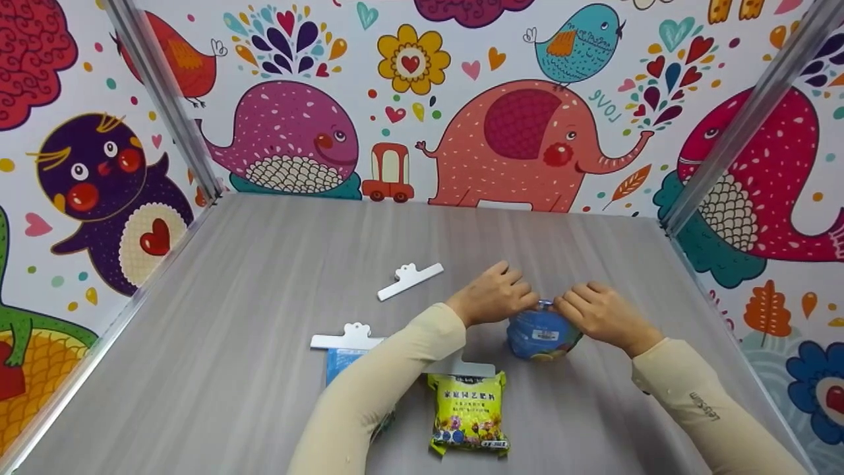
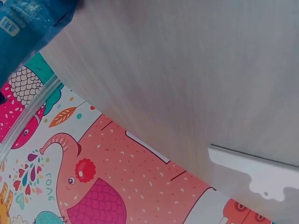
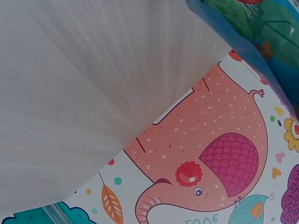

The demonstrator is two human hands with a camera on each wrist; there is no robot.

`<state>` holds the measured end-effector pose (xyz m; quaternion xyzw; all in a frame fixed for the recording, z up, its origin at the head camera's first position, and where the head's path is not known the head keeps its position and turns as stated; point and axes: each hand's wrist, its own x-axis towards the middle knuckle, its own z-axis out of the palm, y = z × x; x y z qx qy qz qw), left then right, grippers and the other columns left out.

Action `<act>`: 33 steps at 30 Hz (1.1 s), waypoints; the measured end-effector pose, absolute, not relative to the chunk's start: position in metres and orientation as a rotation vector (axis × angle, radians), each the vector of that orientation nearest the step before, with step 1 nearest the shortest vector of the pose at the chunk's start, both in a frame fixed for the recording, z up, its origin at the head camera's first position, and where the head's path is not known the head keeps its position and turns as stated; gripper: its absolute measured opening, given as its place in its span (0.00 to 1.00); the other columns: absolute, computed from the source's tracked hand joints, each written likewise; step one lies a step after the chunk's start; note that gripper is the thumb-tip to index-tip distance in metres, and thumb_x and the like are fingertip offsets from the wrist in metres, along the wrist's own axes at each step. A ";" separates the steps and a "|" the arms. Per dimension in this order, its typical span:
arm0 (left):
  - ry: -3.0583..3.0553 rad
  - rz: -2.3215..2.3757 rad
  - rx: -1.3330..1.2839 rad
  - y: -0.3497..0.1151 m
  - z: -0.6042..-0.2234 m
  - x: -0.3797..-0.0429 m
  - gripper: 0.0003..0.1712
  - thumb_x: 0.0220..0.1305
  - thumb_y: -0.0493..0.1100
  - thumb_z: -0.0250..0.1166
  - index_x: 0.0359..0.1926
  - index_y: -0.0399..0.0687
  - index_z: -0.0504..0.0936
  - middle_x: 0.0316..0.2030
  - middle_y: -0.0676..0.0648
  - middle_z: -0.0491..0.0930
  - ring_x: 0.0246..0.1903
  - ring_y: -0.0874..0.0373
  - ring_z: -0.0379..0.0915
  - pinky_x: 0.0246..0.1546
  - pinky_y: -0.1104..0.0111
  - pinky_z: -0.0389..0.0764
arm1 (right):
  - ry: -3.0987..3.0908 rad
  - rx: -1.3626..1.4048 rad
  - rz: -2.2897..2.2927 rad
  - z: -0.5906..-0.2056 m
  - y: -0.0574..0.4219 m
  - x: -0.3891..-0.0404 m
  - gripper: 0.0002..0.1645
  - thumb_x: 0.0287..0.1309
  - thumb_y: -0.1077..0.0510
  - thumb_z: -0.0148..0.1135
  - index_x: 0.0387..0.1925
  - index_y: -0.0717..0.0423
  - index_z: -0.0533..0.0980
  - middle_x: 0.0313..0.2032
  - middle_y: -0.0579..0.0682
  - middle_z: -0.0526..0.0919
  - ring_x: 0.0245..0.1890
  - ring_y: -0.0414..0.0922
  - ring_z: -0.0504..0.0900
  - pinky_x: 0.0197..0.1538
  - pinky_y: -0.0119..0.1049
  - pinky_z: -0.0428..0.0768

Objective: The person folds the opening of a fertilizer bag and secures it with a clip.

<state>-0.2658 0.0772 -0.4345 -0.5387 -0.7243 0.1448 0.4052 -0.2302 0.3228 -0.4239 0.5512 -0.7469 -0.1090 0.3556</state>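
Note:
A blue plastic bag (image 1: 544, 338) with a white label hangs between both hands on the right of the table. My left hand (image 1: 496, 295) pinches its top edge on the left side, fingers curled. On the other side, my right hand (image 1: 605, 316) grips the same edge. In the left wrist view, part of the blue bag (image 2: 35, 30) fills the top left corner. The right wrist view catches the bag's green and blue printed side (image 3: 275, 46); neither hand shows in the wrist views.
A yellow packet (image 1: 469, 415) has a white clip (image 1: 471, 369) across its top. Left of it, a blue packet (image 1: 343, 361) with another clip (image 1: 346, 338) is partly hidden by the left sleeve. A loose white clip (image 1: 410, 282) lies farther back. Printed walls and metal posts enclose the table.

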 end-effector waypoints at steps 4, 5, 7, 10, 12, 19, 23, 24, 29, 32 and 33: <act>-1.838 0.397 -1.377 0.077 -0.433 -0.266 0.14 0.77 0.54 0.51 0.46 0.60 0.83 0.37 0.58 0.86 0.36 0.63 0.80 0.38 0.72 0.76 | -1.912 1.439 -0.289 -0.423 0.322 -0.231 0.44 0.16 0.58 0.89 0.42 0.63 0.74 0.31 0.55 0.79 0.27 0.49 0.78 0.31 0.42 0.83; -1.838 0.403 -1.379 0.077 -0.433 -0.267 0.14 0.77 0.54 0.51 0.46 0.60 0.83 0.37 0.58 0.86 0.36 0.63 0.80 0.38 0.72 0.76 | -1.911 1.445 -0.284 -0.423 0.322 -0.231 0.41 0.21 0.57 0.87 0.42 0.63 0.74 0.31 0.55 0.78 0.27 0.50 0.78 0.31 0.42 0.83; -1.833 0.410 -1.383 0.076 -0.432 -0.266 0.14 0.77 0.54 0.51 0.45 0.60 0.83 0.37 0.58 0.86 0.36 0.63 0.79 0.37 0.72 0.75 | -1.904 1.452 -0.269 -0.423 0.322 -0.232 0.26 0.44 0.57 0.78 0.42 0.64 0.74 0.31 0.55 0.78 0.27 0.50 0.77 0.30 0.42 0.83; -1.827 0.414 -1.390 0.075 -0.432 -0.266 0.15 0.78 0.54 0.49 0.45 0.60 0.83 0.37 0.58 0.85 0.36 0.63 0.79 0.37 0.72 0.75 | -1.886 1.450 -0.250 -0.424 0.322 -0.232 0.14 0.71 0.55 0.51 0.41 0.64 0.74 0.30 0.55 0.78 0.26 0.50 0.77 0.29 0.42 0.82; -1.823 0.419 -1.393 0.075 -0.432 -0.265 0.16 0.78 0.54 0.48 0.46 0.60 0.83 0.37 0.58 0.85 0.36 0.63 0.79 0.37 0.72 0.75 | -1.869 1.442 -0.237 -0.425 0.322 -0.232 0.24 0.77 0.54 0.33 0.41 0.64 0.74 0.30 0.55 0.78 0.26 0.49 0.76 0.28 0.41 0.82; -1.810 0.429 -1.400 0.076 -0.432 -0.264 0.16 0.79 0.54 0.48 0.45 0.59 0.82 0.38 0.58 0.85 0.36 0.63 0.78 0.37 0.72 0.74 | -1.818 1.420 -0.192 -0.425 0.322 -0.233 0.22 0.78 0.52 0.39 0.35 0.61 0.74 0.27 0.52 0.78 0.24 0.47 0.76 0.27 0.38 0.81; -1.820 0.429 -1.407 0.076 -0.433 -0.264 0.15 0.78 0.54 0.49 0.45 0.60 0.82 0.38 0.58 0.85 0.37 0.63 0.78 0.39 0.73 0.74 | -1.823 1.421 -0.166 -0.424 0.322 -0.234 0.22 0.77 0.50 0.43 0.32 0.59 0.74 0.25 0.50 0.77 0.23 0.45 0.76 0.27 0.36 0.81; -1.822 0.428 -1.409 0.076 -0.433 -0.264 0.15 0.78 0.54 0.50 0.46 0.60 0.82 0.38 0.58 0.85 0.37 0.63 0.78 0.39 0.73 0.74 | -1.835 1.422 -0.163 -0.423 0.323 -0.234 0.22 0.77 0.49 0.43 0.32 0.59 0.74 0.25 0.50 0.78 0.23 0.45 0.76 0.27 0.36 0.81; -1.814 0.414 -1.430 0.074 -0.434 -0.265 0.15 0.77 0.54 0.50 0.46 0.59 0.82 0.39 0.58 0.85 0.37 0.63 0.78 0.40 0.72 0.74 | -1.870 1.458 -0.162 -0.424 0.325 -0.233 0.23 0.79 0.52 0.38 0.36 0.62 0.74 0.28 0.52 0.77 0.25 0.46 0.76 0.29 0.38 0.82; -1.806 0.409 -1.442 0.073 -0.434 -0.265 0.15 0.78 0.54 0.50 0.46 0.59 0.82 0.39 0.58 0.85 0.37 0.63 0.78 0.41 0.72 0.74 | -1.872 1.492 -0.145 -0.424 0.328 -0.232 0.23 0.79 0.54 0.36 0.39 0.64 0.74 0.30 0.54 0.77 0.27 0.48 0.76 0.30 0.39 0.81; -1.806 0.409 -1.446 0.073 -0.434 -0.265 0.15 0.77 0.54 0.50 0.46 0.59 0.82 0.39 0.58 0.85 0.38 0.63 0.78 0.41 0.72 0.74 | -1.874 1.500 -0.139 -0.424 0.329 -0.232 0.23 0.79 0.54 0.36 0.40 0.65 0.74 0.30 0.54 0.77 0.27 0.48 0.76 0.30 0.40 0.81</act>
